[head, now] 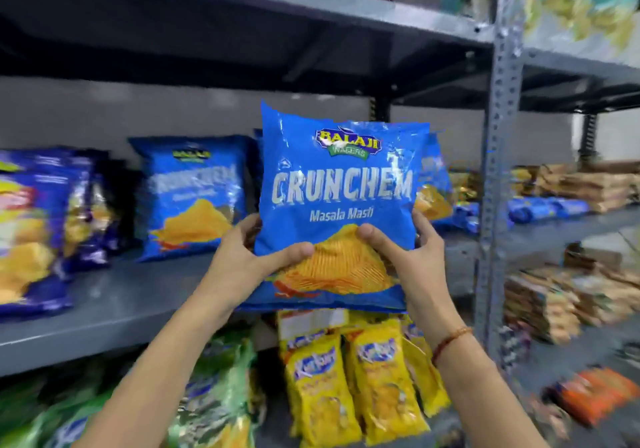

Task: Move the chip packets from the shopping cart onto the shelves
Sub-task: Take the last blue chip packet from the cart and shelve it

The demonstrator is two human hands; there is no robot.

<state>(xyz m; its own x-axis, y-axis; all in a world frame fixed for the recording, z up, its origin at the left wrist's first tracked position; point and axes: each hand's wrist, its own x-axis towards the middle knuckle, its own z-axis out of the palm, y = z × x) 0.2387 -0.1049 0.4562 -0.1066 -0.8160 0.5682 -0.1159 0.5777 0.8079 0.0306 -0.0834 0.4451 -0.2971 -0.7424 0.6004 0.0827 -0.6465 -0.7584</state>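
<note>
I hold a blue Crunchem chip packet point(341, 184) upright in front of the grey middle shelf point(114, 305). My left hand point(247, 258) grips its lower left corner, thumb across the front. My right hand point(408, 257) grips its lower right edge, thumb on the printed chips. The packet's bottom edge hangs just over the shelf's front lip. A second Crunchem packet point(194, 196) stands on the shelf to the left. Another blue one point(434, 184) peeks out behind the held packet on the right. The shopping cart is out of view.
Dark blue chip bags point(38, 229) fill the shelf's left end. Yellow snack packets point(363, 378) and green bags point(214, 399) sit on the shelf below. A perforated grey upright post point(498, 177) divides this bay from a right bay stacked with biscuit packs point(568, 187).
</note>
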